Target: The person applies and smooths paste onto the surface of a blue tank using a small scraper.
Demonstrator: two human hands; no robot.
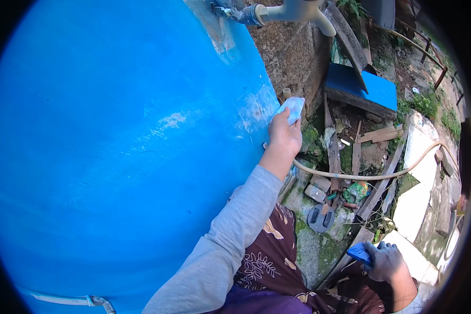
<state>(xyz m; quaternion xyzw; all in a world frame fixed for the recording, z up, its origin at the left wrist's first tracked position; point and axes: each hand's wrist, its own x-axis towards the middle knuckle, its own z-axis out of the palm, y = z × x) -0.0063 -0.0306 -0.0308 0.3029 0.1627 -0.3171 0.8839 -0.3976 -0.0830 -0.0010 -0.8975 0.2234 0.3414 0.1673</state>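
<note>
My left hand (286, 137) reaches out in a grey sleeve, its fingers closed round a pale bluish-white flat piece (293, 109) beside the edge of a large blue tank (141, 120). Whitish scuffs mark the tank near that hand. Low on the right, my right hand (387, 261) is wrapped round a small blue object (359, 253), held above the dark patterned cloth over my lap.
A tap (298, 11) juts out at the top. A beige hose (371, 177) curves across the right side. Below lie wooden planks (384, 183), a grey round lid (320, 218), a green wrapper (355, 192) and mossy stone. A blue-topped slab (379, 91) stands farther back.
</note>
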